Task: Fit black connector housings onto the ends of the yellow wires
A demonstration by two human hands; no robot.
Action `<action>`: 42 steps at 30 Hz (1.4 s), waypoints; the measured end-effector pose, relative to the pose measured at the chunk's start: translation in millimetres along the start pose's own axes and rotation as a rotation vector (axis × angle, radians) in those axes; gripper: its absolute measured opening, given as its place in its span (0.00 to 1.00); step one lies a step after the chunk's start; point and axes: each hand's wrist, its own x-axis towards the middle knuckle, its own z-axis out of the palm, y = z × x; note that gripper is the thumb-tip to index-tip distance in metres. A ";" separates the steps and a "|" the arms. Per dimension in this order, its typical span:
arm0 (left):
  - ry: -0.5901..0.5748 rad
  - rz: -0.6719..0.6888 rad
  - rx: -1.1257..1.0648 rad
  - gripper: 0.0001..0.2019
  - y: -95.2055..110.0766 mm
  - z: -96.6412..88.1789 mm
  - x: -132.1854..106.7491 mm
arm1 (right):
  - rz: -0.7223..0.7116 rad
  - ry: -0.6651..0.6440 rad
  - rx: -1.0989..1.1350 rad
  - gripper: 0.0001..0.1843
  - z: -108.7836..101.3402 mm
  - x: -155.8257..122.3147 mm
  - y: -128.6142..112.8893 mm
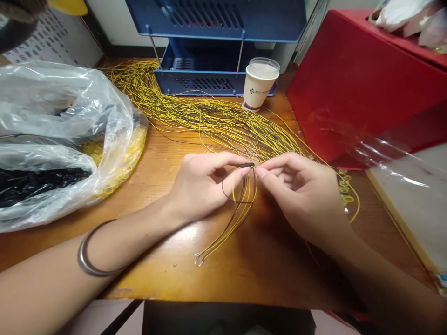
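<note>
My left hand (204, 186) pinches a small dark piece (247, 165) between thumb and forefinger, where thin yellow and black wires (244, 207) come together. Whether that piece is a sleeve or a tie, I cannot tell. From the pinch the wires curve down toward me and finish in small metal terminals (199, 259). My right hand (302, 190) has thumb and forefinger pressed together right beside the dark piece; what lies between those fingertips is too small to name. Behind both hands stretches a long loose bundle of yellow and black wires (209, 114).
Clear plastic bags (118, 111) with black and yellow contents lie at the left. A paper cup (260, 86) stands before a blue tray rack (216, 21). At the right is a red box (335, 83), with small yellow rings (345, 190) near it. The wooden table's front edge (216, 300) is close.
</note>
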 end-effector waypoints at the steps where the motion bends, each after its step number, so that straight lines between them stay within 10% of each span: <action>1: 0.016 -0.020 0.005 0.06 -0.3 0.2 -0.1 | 0.003 0.006 0.004 0.02 0.3 0.3 0.2; 42: 0.077 -0.076 -0.073 0.08 -7.1 3.7 -0.4 | -0.070 0.049 -0.085 0.03 -1.0 0.6 -0.2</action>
